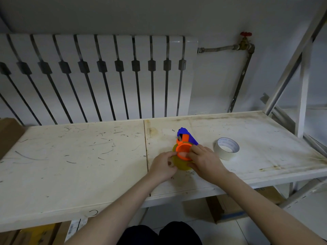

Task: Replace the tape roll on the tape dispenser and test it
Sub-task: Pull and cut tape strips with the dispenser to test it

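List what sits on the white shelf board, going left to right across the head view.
Left hand → yellowish tape roll with the orange-and-blue tape dispenser → right hand → white tape roll, lying apart, untouched.

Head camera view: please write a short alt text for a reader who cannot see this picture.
Two bare hands, left hand and right hand, hold a yellowish tape roll at the orange hub of a blue and orange tape dispenser on a scuffed white table. A white tape roll lies apart to the right.
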### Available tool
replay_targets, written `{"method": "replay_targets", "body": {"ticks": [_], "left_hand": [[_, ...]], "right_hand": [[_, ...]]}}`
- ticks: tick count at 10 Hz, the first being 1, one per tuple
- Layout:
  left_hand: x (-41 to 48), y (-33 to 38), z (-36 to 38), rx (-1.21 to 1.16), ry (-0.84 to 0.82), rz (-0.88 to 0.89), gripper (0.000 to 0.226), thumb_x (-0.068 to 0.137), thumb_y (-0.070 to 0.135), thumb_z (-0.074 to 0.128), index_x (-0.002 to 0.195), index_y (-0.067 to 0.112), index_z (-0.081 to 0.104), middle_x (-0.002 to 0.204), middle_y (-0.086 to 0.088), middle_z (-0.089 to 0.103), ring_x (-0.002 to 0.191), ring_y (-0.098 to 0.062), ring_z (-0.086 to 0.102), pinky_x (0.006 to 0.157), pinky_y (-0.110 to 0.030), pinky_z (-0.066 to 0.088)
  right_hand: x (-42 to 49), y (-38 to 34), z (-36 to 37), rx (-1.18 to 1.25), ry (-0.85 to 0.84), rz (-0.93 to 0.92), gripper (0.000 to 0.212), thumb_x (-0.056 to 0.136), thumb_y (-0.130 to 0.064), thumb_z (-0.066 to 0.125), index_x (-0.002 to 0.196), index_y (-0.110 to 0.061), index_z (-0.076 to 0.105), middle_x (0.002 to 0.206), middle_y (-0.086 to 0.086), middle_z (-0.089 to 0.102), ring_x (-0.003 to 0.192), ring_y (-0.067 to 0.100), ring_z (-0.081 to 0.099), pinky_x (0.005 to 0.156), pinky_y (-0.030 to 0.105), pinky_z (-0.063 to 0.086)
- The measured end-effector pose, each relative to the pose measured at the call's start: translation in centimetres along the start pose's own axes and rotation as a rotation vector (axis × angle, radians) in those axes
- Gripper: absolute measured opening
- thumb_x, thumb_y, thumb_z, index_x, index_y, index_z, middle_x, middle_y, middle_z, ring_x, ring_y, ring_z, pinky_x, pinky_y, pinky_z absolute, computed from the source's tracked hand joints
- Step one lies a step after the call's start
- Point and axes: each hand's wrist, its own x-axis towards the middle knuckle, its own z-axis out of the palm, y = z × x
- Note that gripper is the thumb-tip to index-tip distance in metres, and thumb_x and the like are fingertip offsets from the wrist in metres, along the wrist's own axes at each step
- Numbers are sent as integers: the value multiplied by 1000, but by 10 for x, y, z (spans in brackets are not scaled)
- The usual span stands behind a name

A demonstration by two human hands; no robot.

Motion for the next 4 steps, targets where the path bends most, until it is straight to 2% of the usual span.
{"method": "replay_targets", "body": {"ticks": [1, 2, 3, 4], "left_hand": [[0, -1, -1, 11, -9, -9, 54, 84, 13, 60, 136, 21, 48, 137, -3, 52, 119, -23, 54, 94, -30, 48], [-3, 5, -10, 3, 0, -12, 53, 83, 14, 61, 135, 20, 49, 137, -3, 52, 119, -21, 54, 94, -30, 48], [-7, 9, -24, 14, 51, -16, 54, 83, 14, 62, 136, 17, 48, 138, -3, 51, 118, -21, 56, 93, -28, 46], [-15, 32, -56, -46, 125, 33, 50, 83, 12, 65, 132, 16, 52, 132, -7, 54, 105, -19, 59, 90, -31, 47]], "right_hand": [[-1, 0, 3, 5, 4, 16, 43, 53, -29, 90, 90, -21, 71, 88, 1, 68, 71, 19, 67, 56, 27, 55], [-3, 1, -2, 125, -46, 97, 32, 67, -27, 82, 93, -17, 68, 91, 5, 65, 75, 25, 64, 57, 33, 52], [-1, -6, -16, 391, -87, 310, 17, 86, -30, 65, 96, -16, 66, 91, 6, 61, 81, 23, 57, 65, 33, 48], [21, -19, -53, 672, -23, 536, 6, 90, -22, 60, 91, -21, 66, 88, 6, 61, 78, 19, 56, 69, 32, 47]]}}
